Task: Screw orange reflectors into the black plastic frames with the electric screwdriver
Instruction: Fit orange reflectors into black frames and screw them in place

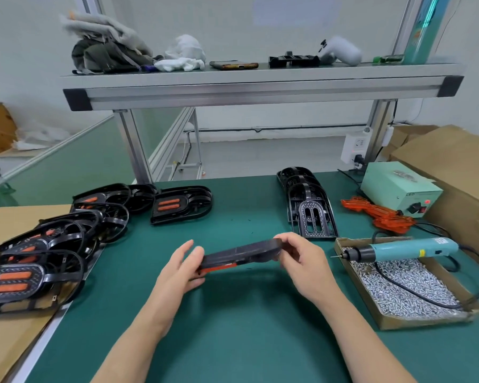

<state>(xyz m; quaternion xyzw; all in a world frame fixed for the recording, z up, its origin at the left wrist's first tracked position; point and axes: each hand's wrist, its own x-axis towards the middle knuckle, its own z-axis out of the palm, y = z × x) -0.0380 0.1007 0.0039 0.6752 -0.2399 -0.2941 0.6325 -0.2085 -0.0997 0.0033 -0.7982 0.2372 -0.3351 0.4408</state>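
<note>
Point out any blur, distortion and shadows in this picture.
Head view: wide-angle bend leans the shelf posts; the black frame held by the left hand and right hand is motion-smeared, as are the shelf rags; a soft shadow lies on the green mat beneath it; light is even, no harsh glare.

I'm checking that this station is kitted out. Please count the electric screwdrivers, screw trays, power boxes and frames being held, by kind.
Electric screwdriver: 1
Screw tray: 1
Power box: 1
Black frame, held by left hand and right hand: 1
Total: 4
</note>
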